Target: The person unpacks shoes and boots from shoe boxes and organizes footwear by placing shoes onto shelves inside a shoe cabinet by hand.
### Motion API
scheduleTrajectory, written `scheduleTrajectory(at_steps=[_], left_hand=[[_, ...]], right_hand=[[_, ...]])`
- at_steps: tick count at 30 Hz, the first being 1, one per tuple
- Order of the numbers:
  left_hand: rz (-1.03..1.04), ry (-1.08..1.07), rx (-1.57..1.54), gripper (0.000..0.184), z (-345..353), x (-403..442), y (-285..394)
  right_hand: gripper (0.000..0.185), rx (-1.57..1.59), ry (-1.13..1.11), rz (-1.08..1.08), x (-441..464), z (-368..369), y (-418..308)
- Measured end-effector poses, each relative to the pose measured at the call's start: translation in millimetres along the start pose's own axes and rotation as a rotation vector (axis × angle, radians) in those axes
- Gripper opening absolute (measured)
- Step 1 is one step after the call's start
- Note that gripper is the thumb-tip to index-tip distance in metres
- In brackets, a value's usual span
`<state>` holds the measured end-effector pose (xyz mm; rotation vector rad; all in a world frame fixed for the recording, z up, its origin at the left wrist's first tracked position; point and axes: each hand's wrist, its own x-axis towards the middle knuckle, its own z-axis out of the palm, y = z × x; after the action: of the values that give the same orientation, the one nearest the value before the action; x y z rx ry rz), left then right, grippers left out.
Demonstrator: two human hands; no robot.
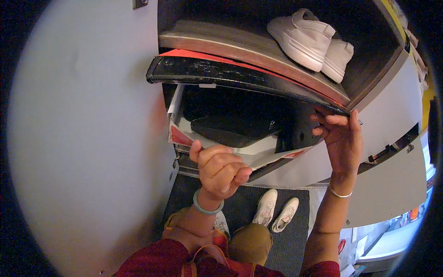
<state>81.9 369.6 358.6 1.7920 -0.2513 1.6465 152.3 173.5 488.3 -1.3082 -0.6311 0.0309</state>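
Below the shelf [217, 34], the curled left hand [219, 171] grips the box [181, 136]; the right hand [342, 141], fingers spread, touches the lid [221, 71].

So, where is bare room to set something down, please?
On the upper shelf, left of the pale shoes; its back is too dark to judge. Crowded: around the open box, with the left hand and right hand.
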Motion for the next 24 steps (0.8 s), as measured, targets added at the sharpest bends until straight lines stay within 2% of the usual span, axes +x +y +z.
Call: scheduleTrajectory(at_steps=[24], left_hand=[[-0.003, -0.024, -0.012, 0.019, -2.8, 7.0, 2.6]], right_hand=[[0.055, 0.007, 0.014, 0.014, -5.6, 7.7, 3.7]])
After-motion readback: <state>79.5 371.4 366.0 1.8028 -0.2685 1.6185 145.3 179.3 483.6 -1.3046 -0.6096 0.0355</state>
